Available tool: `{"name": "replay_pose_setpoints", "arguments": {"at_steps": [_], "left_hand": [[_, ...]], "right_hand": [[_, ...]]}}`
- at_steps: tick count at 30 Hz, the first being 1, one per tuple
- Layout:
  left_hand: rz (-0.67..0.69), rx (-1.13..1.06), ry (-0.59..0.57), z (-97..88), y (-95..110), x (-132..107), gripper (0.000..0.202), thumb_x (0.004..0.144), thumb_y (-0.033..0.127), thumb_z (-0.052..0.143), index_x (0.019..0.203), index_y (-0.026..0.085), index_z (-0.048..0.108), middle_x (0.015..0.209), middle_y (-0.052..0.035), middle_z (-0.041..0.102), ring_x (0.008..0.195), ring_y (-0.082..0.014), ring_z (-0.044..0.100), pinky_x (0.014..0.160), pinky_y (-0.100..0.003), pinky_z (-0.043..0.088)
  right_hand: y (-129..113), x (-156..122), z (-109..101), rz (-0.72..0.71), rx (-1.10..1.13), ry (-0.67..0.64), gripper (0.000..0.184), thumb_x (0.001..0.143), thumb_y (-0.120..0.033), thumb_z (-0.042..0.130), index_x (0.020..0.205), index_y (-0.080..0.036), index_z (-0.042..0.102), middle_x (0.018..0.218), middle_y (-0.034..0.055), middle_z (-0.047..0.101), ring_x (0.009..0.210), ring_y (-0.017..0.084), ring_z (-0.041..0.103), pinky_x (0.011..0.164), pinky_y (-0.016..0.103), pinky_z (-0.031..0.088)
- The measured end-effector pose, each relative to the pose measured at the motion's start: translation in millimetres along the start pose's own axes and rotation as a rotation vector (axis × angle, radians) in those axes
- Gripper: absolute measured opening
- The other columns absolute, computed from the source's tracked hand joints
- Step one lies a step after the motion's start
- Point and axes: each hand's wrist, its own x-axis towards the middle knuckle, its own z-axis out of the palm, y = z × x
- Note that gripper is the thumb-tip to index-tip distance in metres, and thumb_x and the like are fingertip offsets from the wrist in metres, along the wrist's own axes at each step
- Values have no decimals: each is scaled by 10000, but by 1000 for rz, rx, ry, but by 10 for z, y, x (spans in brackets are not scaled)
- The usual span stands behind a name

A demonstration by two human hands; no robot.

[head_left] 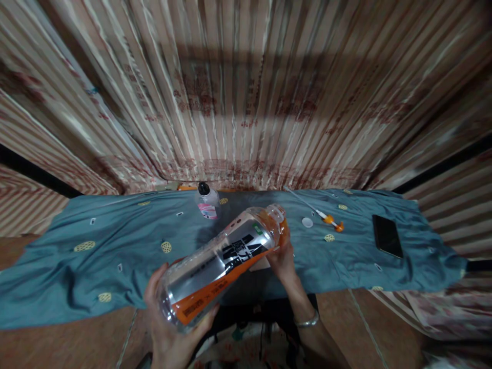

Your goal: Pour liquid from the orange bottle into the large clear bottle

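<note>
A large clear bottle [221, 261] with a silver and orange label is tilted in front of me, its open-looking neck up and to the right. My left hand [172, 328] wraps around its base. Closed near the shoulder and neck is my right hand [281, 251], its fingers partly hidden behind the bottle. An orange pump head with a long pale tube [327, 219] lies on the cloth to the right, beside a small white disc [307, 222]. Behind the large bottle stands a smaller clear bottle [208, 202] with a black cap and pink label.
A teal cloth with pineapple prints [126, 241] covers the table. A black phone [387, 236] lies at the right side. Striped curtains [246, 102] hang behind and at both sides, and brown floor tiles [334, 318] show below the front edge.
</note>
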Motion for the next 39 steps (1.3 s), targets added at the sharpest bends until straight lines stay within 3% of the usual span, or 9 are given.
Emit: {"name": "replay_pose_setpoints", "arguments": {"at_steps": [8, 11, 14, 19, 25, 29, 32, 35, 39], "left_hand": [[107, 38, -48, -39, -83, 22, 1039, 730, 497, 1110, 1643, 351, 635, 1424, -70, 841, 1182, -354, 889, 985, -477, 799], [64, 30, -24, 0, -3, -1, 1033, 732, 515, 1098, 1637, 351, 630, 1413, -71, 835, 1173, -351, 885, 984, -477, 795], [-34, 1, 55, 79, 150, -56, 1011, 764, 563, 1062, 1652, 328, 639, 1475, -97, 819, 1272, -380, 866, 1104, -536, 774], [-88, -31, 48, 133, 291, -105, 998, 795, 608, 1045, 1660, 323, 637, 1502, -108, 809, 1311, -390, 856, 1167, -568, 754], [-32, 7, 11, 24, 72, -42, 1021, 759, 544, 1076, 1653, 334, 628, 1495, -97, 802, 1287, -375, 861, 1128, -535, 769], [32, 28, -55, -62, -87, 18, 1063, 670, 484, 1127, 1600, 335, 636, 1436, -86, 818, 1207, -374, 881, 1016, -513, 797], [6, 12, -38, -23, 7, -3, 1038, 709, 496, 1109, 1617, 344, 628, 1460, -90, 814, 1241, -384, 878, 1053, -534, 790], [-83, -31, 28, 70, 205, -57, 937, 825, 534, 1023, 1655, 376, 617, 1537, -94, 784, 1358, -401, 837, 1211, -601, 738], [-130, -56, 56, 137, 354, -79, 976, 771, 548, 1055, 1622, 333, 626, 1514, -113, 788, 1344, -411, 831, 1258, -625, 712]], "right_hand": [[-4, -4, 10, 12, -3, -16, 791, 928, -606, 907, 1567, -167, 746, 1387, 249, 915, 1361, 455, 896, 1092, 590, 786], [4, -11, 4, 38, -16, -14, 773, 934, -643, 889, 1523, -160, 760, 1371, 264, 913, 1398, 474, 881, 1103, 604, 784], [17, -23, 4, 42, 3, -1, 765, 933, -657, 888, 1500, -160, 756, 1349, 266, 914, 1384, 478, 882, 1094, 617, 784], [42, -42, 11, 31, 8, 6, 766, 935, -646, 883, 1519, -169, 745, 1330, 255, 914, 1379, 475, 884, 1062, 597, 796], [22, -31, 3, 67, 22, -14, 770, 882, -532, 909, 1537, -158, 757, 1422, 271, 891, 1504, 499, 823, 1181, 640, 757], [1, -35, -6, 108, 70, -31, 802, 887, -494, 901, 1592, -147, 738, 1382, 258, 907, 1459, 463, 845, 1190, 564, 739], [-3, -36, -6, 100, 86, -28, 819, 895, -538, 908, 1602, -171, 717, 1360, 234, 908, 1387, 449, 871, 1144, 558, 748], [-16, -23, -2, 80, 66, -17, 827, 891, -627, 906, 1568, -193, 712, 1351, 222, 897, 1368, 463, 870, 1133, 603, 749], [-60, -5, -3, 80, 40, -9, 778, 896, -668, 919, 1505, -219, 737, 1356, 228, 891, 1394, 475, 849, 1142, 624, 744]]}}
